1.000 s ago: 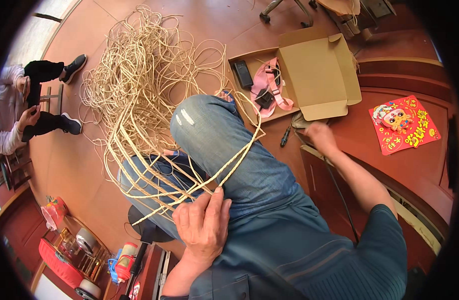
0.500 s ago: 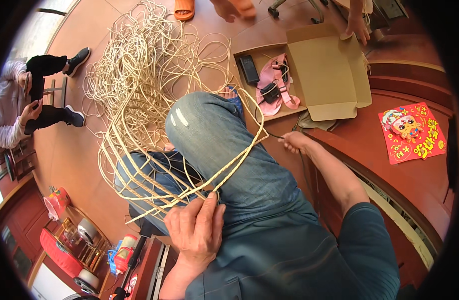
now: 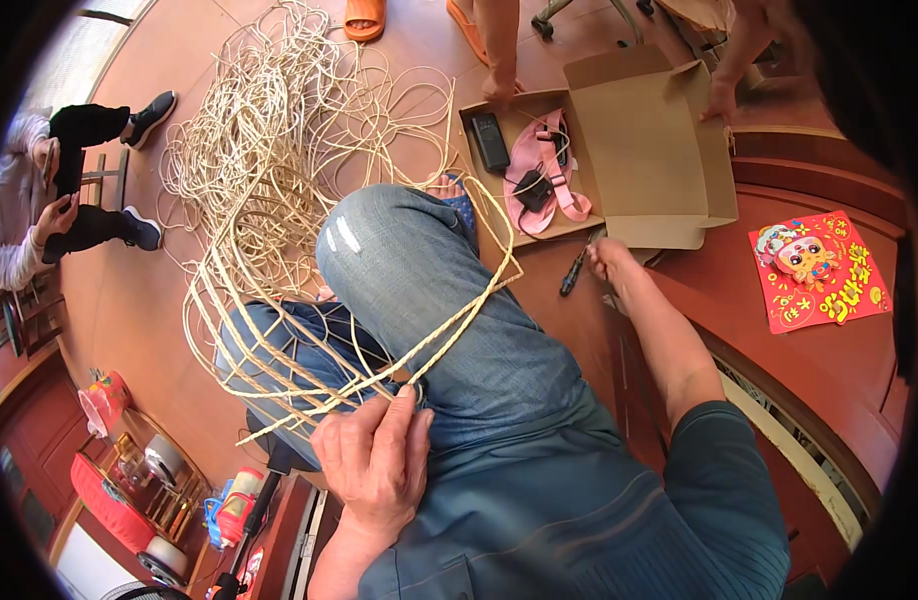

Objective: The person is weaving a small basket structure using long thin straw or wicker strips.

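Pale woven cords form an open, curved frame (image 3: 449,335) across my jeans. My left hand (image 3: 374,450) is closed in a pinch on the crossing cords above my lap. Low on the right, by the box, my right hand (image 3: 609,258) is closed at a slim dark tool (image 3: 573,274); its exact kind is not clear. The tool points down and toward me, its upper end near the fingertips. A big tangle of loose pale cord (image 3: 269,130) lies on the floor beyond my knees, with strands running into the frame.
An open cardboard box (image 3: 644,150) holds a pink strap (image 3: 539,165) and black devices. Another person's hands (image 3: 501,85) touch it. A red decorated card (image 3: 819,270) lies right on a red-brown surface. A seated person (image 3: 54,190) is left. Bottles and a rack (image 3: 159,480) stand lower left.
My right hand has moved slightly up toward the box, and the dark tool now shows beside it. The other person's hand has come down to the box edge. My left hand keeps its pinch.
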`<control>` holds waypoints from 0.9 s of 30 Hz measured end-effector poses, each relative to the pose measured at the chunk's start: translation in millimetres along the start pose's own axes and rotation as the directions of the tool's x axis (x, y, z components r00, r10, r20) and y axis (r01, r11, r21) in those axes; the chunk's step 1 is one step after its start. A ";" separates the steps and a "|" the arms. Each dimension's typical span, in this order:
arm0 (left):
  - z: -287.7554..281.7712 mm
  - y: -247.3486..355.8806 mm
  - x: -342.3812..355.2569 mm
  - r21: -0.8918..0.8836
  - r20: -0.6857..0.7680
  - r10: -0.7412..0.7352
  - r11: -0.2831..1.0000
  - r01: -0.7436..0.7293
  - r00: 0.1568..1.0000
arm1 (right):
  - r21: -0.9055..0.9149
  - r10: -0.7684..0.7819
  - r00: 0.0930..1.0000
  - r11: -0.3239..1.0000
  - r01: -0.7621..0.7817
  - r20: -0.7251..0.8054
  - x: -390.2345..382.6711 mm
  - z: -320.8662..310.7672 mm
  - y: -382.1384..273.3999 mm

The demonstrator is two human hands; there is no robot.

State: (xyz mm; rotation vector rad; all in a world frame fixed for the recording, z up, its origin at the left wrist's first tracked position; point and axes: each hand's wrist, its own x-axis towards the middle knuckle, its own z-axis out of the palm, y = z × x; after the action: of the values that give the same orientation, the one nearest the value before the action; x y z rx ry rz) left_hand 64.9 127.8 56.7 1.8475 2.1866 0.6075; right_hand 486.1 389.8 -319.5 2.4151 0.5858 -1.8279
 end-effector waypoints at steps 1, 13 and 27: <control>-0.6 -0.1 -0.3 0.001 0.001 -0.001 1.000 0.001 1.000 | 0.119 -0.029 0.999 0.992 0.034 -0.044 0.1 -2.1 -3.9; -3.3 -0.5 -1.4 0.005 0.005 -0.022 1.000 0.022 1.000 | -0.603 -0.715 0.473 0.695 0.392 -0.516 -87.9 -16.9 -52.5; -0.4 -2.6 -2.8 0.008 -0.022 0.004 1.000 -0.004 1.000 | -0.326 -0.625 0.682 0.780 0.534 -0.380 -89.4 -20.1 -49.6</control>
State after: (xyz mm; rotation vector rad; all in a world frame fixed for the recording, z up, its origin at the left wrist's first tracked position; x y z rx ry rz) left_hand 62.9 124.6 55.6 1.8581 2.2027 0.6246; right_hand 467.9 417.6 -220.8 2.7311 1.6678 -1.1793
